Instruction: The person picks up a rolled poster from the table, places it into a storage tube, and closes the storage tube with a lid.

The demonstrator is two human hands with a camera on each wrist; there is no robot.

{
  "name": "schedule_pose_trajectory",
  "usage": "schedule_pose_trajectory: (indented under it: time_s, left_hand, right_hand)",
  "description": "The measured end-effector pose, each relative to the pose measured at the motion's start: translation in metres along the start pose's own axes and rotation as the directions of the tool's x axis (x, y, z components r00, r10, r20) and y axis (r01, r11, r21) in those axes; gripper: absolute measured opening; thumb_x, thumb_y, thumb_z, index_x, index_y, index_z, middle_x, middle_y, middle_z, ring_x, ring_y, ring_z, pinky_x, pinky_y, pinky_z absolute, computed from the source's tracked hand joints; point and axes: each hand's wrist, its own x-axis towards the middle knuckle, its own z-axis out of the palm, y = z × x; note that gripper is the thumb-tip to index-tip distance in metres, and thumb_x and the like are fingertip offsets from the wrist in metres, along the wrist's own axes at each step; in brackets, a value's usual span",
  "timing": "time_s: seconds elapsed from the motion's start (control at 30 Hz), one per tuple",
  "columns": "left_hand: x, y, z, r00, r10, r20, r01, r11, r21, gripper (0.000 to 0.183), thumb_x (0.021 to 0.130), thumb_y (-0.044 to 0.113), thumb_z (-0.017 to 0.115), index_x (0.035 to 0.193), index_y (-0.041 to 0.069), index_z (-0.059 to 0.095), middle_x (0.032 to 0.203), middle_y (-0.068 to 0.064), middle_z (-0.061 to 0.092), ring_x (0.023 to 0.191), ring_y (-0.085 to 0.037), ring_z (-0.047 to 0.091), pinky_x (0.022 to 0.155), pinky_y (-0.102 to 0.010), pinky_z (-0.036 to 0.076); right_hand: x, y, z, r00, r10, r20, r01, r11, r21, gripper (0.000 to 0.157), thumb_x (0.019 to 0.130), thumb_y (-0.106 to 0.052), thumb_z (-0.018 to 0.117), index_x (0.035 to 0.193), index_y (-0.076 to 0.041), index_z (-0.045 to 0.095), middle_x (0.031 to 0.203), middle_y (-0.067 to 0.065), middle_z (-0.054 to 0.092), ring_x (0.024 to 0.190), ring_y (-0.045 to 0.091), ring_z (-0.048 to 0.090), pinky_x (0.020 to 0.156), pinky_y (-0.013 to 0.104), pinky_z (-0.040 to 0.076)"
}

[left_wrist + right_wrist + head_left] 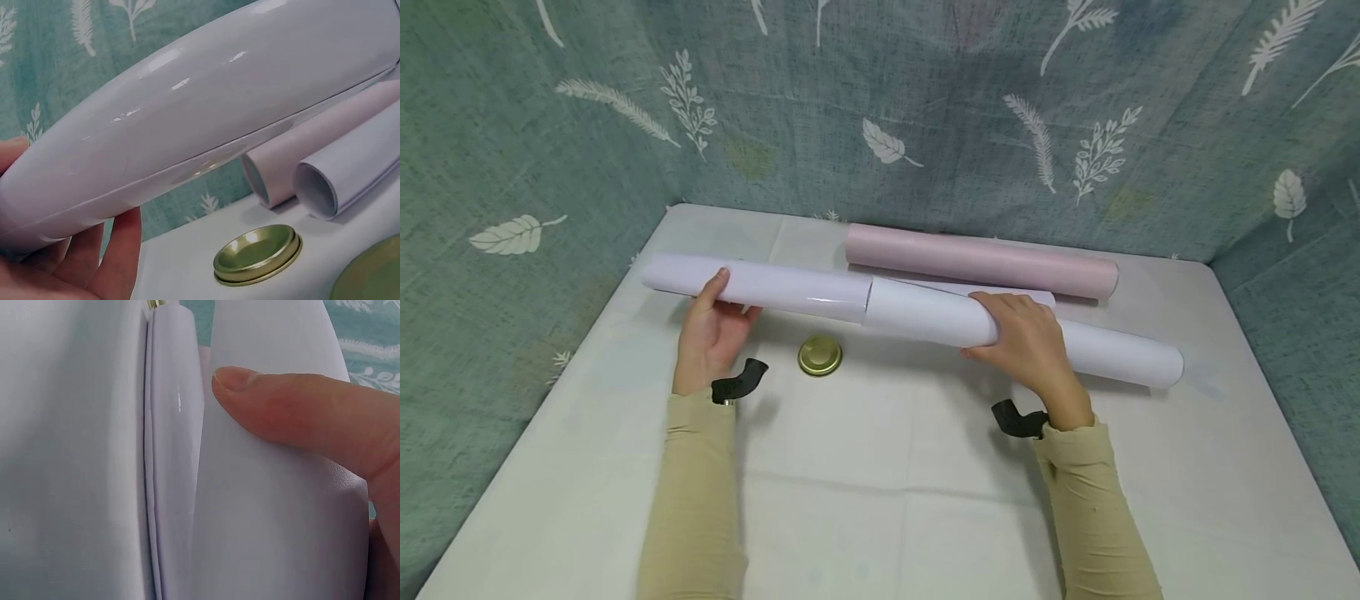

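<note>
My left hand (pixel 711 337) grips a glossy lilac-white paper roll (pixel 767 285) near its left end, thumb over the top and fingers beneath. Farther right, my right hand (pixel 1026 337) holds a wider white paper roll (pixel 1120 354) from above around its middle. The rolls meet end to end in one long line, the white one's edge lying over the lilac-white one in the head view. They hang above the table, sloping down to the right. In the right wrist view my thumb (pixel 281 406) lies along the white roll (pixel 275 506).
A pink roll (pixel 981 262) lies at the back of the white table (pixel 880 525), with a thinner lilac roll (pixel 1037 297) before it, partly hidden. A gold jar lid (pixel 820 356) sits below the held rolls. The left wrist view shows two gold lids (pixel 257 255). Patterned cloth surrounds the table.
</note>
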Motion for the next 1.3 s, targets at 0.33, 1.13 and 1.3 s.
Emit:
schedule_pose_trajectory:
  time_s: [0.33,1.13,1.3]
  left_hand:
    - [-0.005,-0.028,0.018,0.990,-0.056,0.130,0.044,0.995,0.088,0.026,0.086,0.005,0.058,0.108,0.013,0.049,0.108,-0.005,0.051,0.098,-0.022,0.050,0.084,-0.045,0.036]
    - [-0.005,-0.052,0.028,0.984,0.034,0.175,-0.072,0.973,0.219,0.038,0.083,0.001,0.060,0.114,0.016,0.044,0.110,-0.005,0.047,0.099,-0.022,0.050,0.077,-0.038,0.044]
    - [-0.005,-0.053,0.029,0.984,0.030,0.178,-0.075,0.965,0.250,0.038,0.084,0.004,0.061,0.114,0.017,0.043,0.109,-0.005,0.047,0.096,-0.021,0.051,0.075,-0.036,0.044]
  right_hand:
    - [0.001,-0.001,0.001,0.999,-0.009,-0.035,0.008,1.000,-0.013,0.075,0.058,-0.051,0.077,0.124,-0.026,0.050,0.115,0.000,0.056,0.106,0.022,0.048,0.083,0.045,0.035]
    - [0.002,0.001,0.006,0.997,-0.001,-0.078,0.000,1.000,-0.022,0.076,0.059,-0.050,0.077,0.124,-0.023,0.050,0.117,0.001,0.055,0.107,0.023,0.048,0.082,0.046,0.034]
    - [0.002,0.000,0.006,0.998,0.002,-0.055,-0.003,1.000,-0.017,0.076,0.059,-0.049,0.078,0.124,-0.025,0.050,0.117,0.002,0.055,0.107,0.024,0.048,0.082,0.046,0.033]
